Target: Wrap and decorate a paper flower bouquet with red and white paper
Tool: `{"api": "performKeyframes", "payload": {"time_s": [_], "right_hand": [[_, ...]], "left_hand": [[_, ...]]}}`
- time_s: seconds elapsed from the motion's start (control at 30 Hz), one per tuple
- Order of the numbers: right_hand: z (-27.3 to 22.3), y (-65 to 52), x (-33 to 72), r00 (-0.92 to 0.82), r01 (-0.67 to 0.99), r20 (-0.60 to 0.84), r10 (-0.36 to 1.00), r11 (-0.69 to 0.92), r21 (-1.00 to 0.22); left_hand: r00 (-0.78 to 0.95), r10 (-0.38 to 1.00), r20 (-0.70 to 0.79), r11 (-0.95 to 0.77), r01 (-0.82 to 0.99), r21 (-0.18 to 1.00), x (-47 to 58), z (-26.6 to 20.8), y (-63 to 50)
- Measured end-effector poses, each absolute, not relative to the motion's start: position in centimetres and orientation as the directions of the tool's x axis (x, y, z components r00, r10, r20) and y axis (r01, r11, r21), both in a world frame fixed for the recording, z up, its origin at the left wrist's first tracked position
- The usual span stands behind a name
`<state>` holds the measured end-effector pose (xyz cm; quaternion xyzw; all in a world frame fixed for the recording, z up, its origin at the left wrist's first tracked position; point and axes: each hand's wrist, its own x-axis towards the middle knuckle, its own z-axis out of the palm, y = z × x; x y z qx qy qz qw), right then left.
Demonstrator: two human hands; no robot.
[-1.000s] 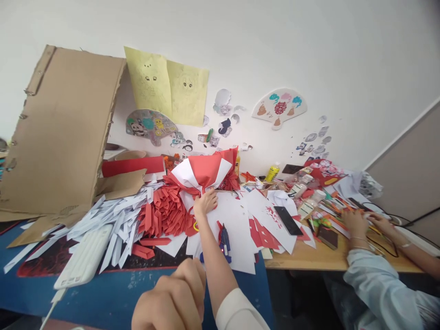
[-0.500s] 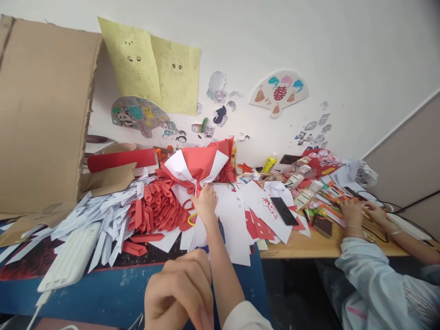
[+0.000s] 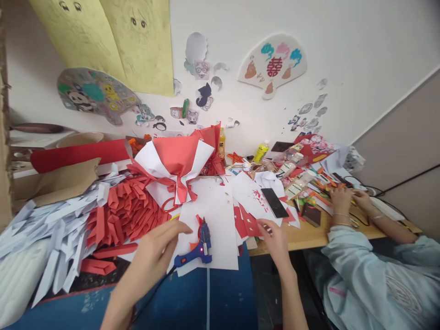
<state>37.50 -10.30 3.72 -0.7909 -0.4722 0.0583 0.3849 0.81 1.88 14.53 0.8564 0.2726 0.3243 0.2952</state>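
My left hand [image 3: 161, 245] hangs open over the papers, just left of a blue hot glue gun [image 3: 202, 243] with a small lit red light. The glue gun lies on white sheets of paper [image 3: 223, 247]. My right hand [image 3: 275, 240] is also open, its fingers slightly bent, beside red cut paper [image 3: 244, 222]. Neither hand visibly holds anything. Behind them stands a red and white paper bouquet wrap [image 3: 175, 158], gathered narrow at its lower end. Red-handled scissors [image 3: 167, 205] lie partly hidden next to it.
Folded red paper strips [image 3: 127, 208] and white strips [image 3: 74, 224] pile up on the left. A black phone [image 3: 274, 202] lies on paper at right. Further right, another person's hands [image 3: 342, 201] work among craft supplies. A cord trails from the glue gun.
My right hand has let go of the bouquet wrap's gathered end and moved right. My left hand has gone from closed near the camera to open at left. The view has shifted, uncovering the glue gun.
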Motion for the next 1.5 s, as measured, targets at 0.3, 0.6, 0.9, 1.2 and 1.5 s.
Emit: {"api": "performKeyframes", "payload": {"time_s": [0.3, 0.6, 0.9, 1.2, 1.5], "right_hand": [[1.3, -7.1, 37.1, 0.473, 0.807, 0.239, 0.848, -0.308, -0.504], [1.5, -6.9, 37.5, 0.481, 0.775, 0.273, 0.833, -0.258, -0.577], [5.0, -3.3, 36.0, 0.678, 0.235, 0.051, 0.733, -0.151, -0.96], [12.0, -0.9, 25.5, 0.354, -0.319, -0.025, 0.935, 0.095, -0.943], [13.3, -0.8, 23.5, 0.243, -0.333, -0.076, 0.967, 0.009, -0.943]], "left_hand": [[0.594, 0.717, 0.364, -0.689, 0.684, 0.239, 1.1, 14.2, 7.6], [0.671, 0.624, 0.4, -0.776, 0.591, 0.22, 1.7, 14.0, 7.6], [0.795, 0.556, 0.244, -0.813, 0.459, 0.358, 6.6, 12.4, 6.1], [0.559, 0.789, 0.253, -0.414, 0.18, 0.892, 11.4, 13.4, 4.1], [0.546, 0.817, 0.185, -0.208, -0.02, 0.978, 9.5, 13.9, 4.3]]}}
